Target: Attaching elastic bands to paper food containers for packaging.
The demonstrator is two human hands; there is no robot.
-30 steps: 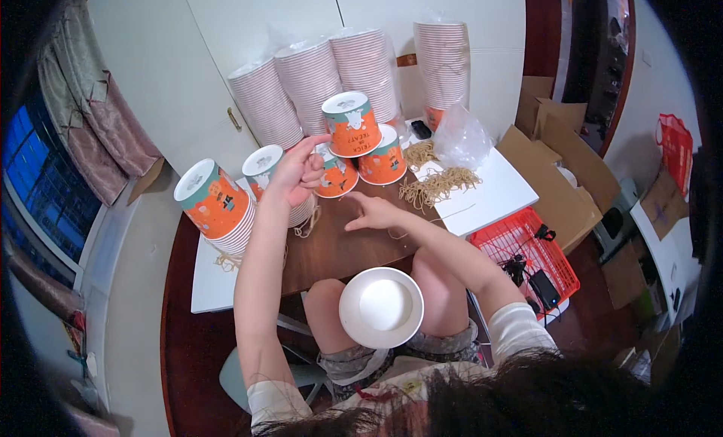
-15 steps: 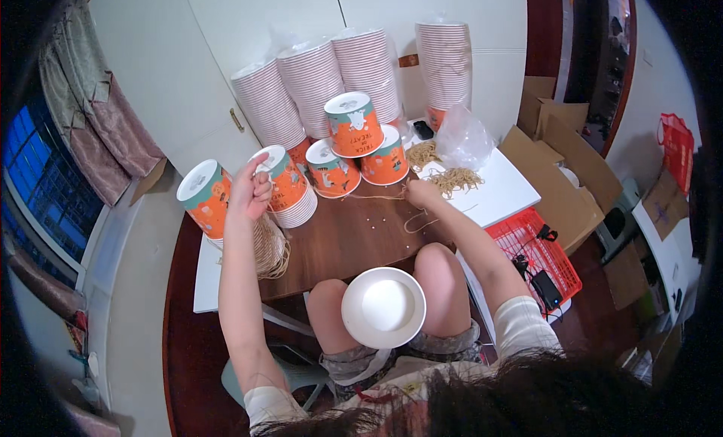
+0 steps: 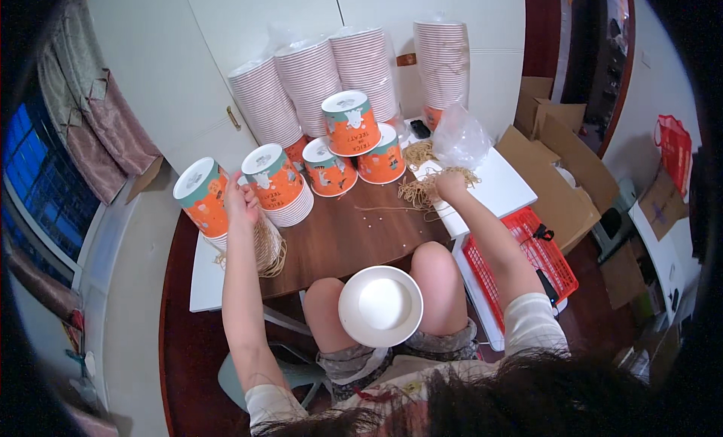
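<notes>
An upturned paper bucket [image 3: 379, 305], white inside, rests between my knees with its open mouth up. My left hand [image 3: 241, 202] is beside the upper end of a hanging bundle of tan cords [image 3: 265, 250], its fingers curled; what they hold is hard to make out. At the right, my right hand [image 3: 450, 185] is closed over a loose pile of tan cords [image 3: 465, 176], with strands showing around its fingers. A single cord [image 3: 388, 208] lies across the brown tabletop [image 3: 339, 237]. Orange and green printed buckets [image 3: 275, 177] stand upside down near my left hand.
Three more printed buckets form a small pyramid [image 3: 352, 124] in the middle. Tall stacks of wrapped buckets [image 3: 309, 83] line the back. A clear plastic bag [image 3: 461, 139] lies behind the cords. On the right are a red crate [image 3: 520, 249] and open cardboard boxes [image 3: 561, 177].
My left hand has come down toward the hanging cord bundle, its raised finger now bent. The right hand has moved right, from the brown tabletop onto the loose cord pile.
</notes>
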